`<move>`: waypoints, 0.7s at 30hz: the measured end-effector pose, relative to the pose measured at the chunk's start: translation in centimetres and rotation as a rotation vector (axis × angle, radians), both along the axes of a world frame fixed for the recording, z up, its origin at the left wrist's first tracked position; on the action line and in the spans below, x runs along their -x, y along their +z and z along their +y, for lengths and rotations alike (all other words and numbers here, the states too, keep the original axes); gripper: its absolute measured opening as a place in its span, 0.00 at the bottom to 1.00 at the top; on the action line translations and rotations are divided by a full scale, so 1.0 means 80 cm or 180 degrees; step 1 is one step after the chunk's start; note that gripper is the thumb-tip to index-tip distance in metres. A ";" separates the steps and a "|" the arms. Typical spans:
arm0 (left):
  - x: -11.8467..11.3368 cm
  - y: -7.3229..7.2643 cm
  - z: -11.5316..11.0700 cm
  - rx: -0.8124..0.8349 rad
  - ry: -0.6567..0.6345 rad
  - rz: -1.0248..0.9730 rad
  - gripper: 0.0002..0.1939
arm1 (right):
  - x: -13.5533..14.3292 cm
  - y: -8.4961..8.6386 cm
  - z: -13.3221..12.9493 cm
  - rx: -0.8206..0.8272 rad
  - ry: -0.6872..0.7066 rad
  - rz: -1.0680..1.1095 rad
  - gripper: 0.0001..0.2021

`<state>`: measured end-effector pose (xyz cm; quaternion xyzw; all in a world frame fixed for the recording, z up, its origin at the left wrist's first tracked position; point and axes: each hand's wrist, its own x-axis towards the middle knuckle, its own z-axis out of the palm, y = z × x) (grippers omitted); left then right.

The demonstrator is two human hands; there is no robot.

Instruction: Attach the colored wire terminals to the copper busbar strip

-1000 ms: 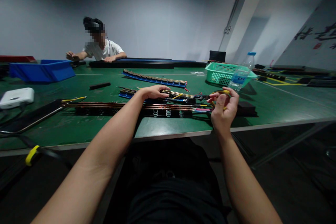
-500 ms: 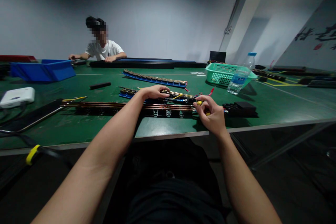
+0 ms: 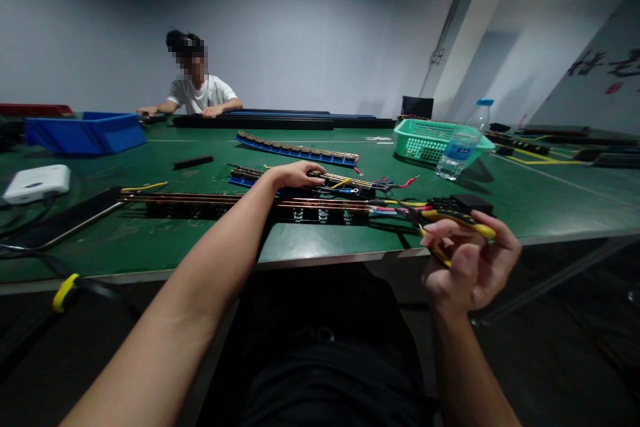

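Observation:
My right hand is wrapped round yellow-and-black handled pliers, off the table's front edge, with the tip toward the wires. My left hand rests on a short blue-based strip with brass rods; its fingers are closed on the strip's edge. Red, black and yellow wires come out of that strip's right end. In front of it lies a long strip with copper-coloured rods, its right-end wires running to a black block. Behind is another blue-based strip.
A green basket and water bottle stand at the right. At the left are a blue bin, a white box and a black bar. A person sits across the table.
My right hand has moved right and toward me, away from the strip's wires, bringing the pliers into clearer view. My left hand has stayed on the strip.

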<state>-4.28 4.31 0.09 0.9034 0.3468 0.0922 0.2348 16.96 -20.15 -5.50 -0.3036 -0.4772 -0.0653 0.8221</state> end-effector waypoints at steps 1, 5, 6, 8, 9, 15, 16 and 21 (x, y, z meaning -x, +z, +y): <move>0.000 0.000 0.000 0.0004 0.0002 -0.0009 0.34 | 0.002 0.001 -0.008 -0.0044 0.0023 0.0030 0.15; -0.001 -0.001 0.000 -0.0002 -0.0032 -0.0093 0.32 | 0.004 0.004 -0.019 -0.0040 0.0218 -0.0059 0.16; -0.001 -0.001 0.000 -0.0012 -0.0041 -0.0102 0.31 | 0.003 0.003 -0.018 0.0018 0.0296 -0.0123 0.16; -0.001 -0.001 0.000 -0.0049 -0.0042 -0.0095 0.30 | 0.001 -0.002 -0.012 0.0197 0.0473 -0.0295 0.16; 0.000 -0.001 -0.001 -0.0068 -0.0041 -0.0082 0.29 | -0.001 -0.006 -0.008 0.0325 0.0558 -0.0418 0.17; 0.000 0.000 -0.002 -0.0082 -0.0014 -0.0069 0.29 | 0.000 -0.032 0.000 0.0873 0.0594 -0.0984 0.23; -0.001 0.000 -0.002 -0.0063 0.0002 -0.0081 0.29 | 0.001 -0.035 0.000 0.0938 0.0530 -0.1097 0.22; -0.002 -0.002 -0.004 0.0005 0.0007 -0.0180 0.30 | 0.005 -0.035 0.006 0.1149 0.0229 -0.2595 0.21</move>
